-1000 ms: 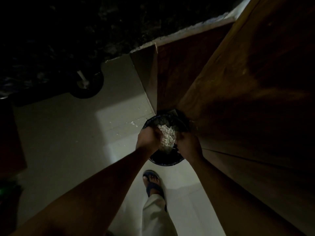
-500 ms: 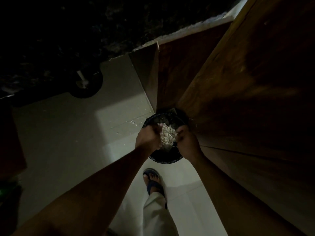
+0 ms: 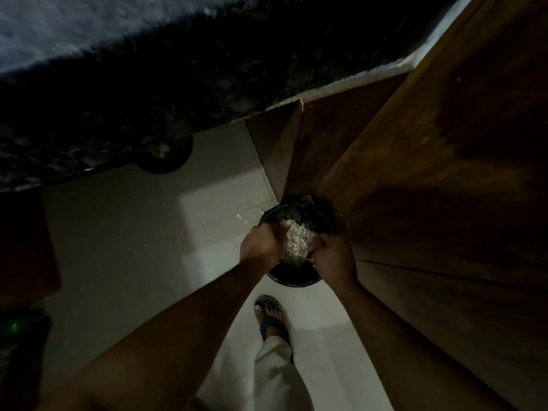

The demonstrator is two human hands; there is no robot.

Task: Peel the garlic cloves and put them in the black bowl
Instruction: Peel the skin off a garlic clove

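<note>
A heap of pale garlic skins [image 3: 297, 241] is bunched between both hands above a dark round bin [image 3: 296, 277] on the floor [image 3: 148, 232]. The left hand [image 3: 262, 243] and right hand [image 3: 333, 256] clutch the skins. Peeling looks finished; no black bowl or cloves are visible.

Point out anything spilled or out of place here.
Pale scraps, likely garlic skins, lie scattered on the floor left of the black container. Both hands, left hand and right hand, hold a clump of skins over it.
</note>
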